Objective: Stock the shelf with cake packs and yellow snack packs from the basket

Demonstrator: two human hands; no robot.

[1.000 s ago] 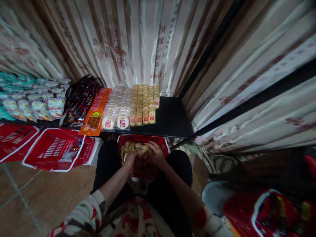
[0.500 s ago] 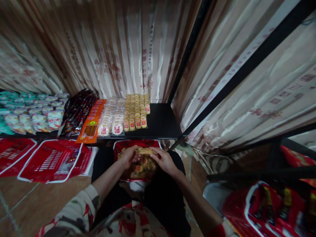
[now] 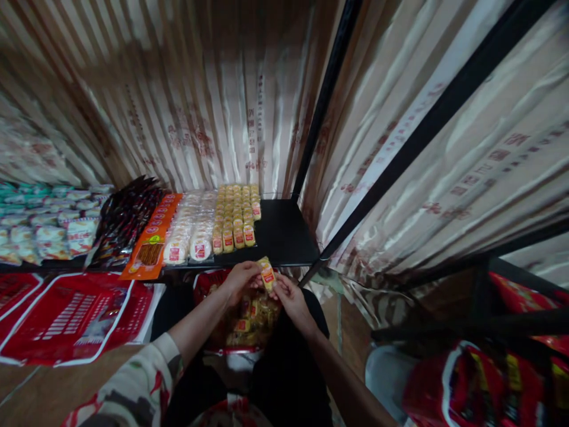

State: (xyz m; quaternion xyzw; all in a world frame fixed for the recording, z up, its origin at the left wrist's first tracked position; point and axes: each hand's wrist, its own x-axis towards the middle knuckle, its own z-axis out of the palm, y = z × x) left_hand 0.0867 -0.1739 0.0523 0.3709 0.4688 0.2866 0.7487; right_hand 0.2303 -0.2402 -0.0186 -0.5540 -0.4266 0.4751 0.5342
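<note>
Between my two hands is a small yellow snack packet point(image 3: 267, 274) with a red and white label facing up. My left hand point(image 3: 242, 282) pinches its left side, and my right hand point(image 3: 290, 296) grips its lower right end. Below them, between my knees, a red basket point(image 3: 208, 341) holds many more of these yellow packets point(image 3: 249, 317). On the black shelf point(image 3: 284, 231) just ahead stand rows of matching yellow packets point(image 3: 233, 222), beside clear-wrapped round white snacks point(image 3: 189, 231).
Further left on the shelf lie an orange snack bag point(image 3: 151, 243), dark packets point(image 3: 127, 222) and white-and-teal packets point(image 3: 48, 222). Red baskets point(image 3: 66, 314) stand at floor level on the left. A black metal post point(image 3: 324, 101) rises behind the shelf; red packages point(image 3: 480, 385) sit at right.
Both hands have lifted the yellow packet slightly toward the shelf edge and turned it so its label shows. The view has shifted a little, lowering the shelf in the picture.
</note>
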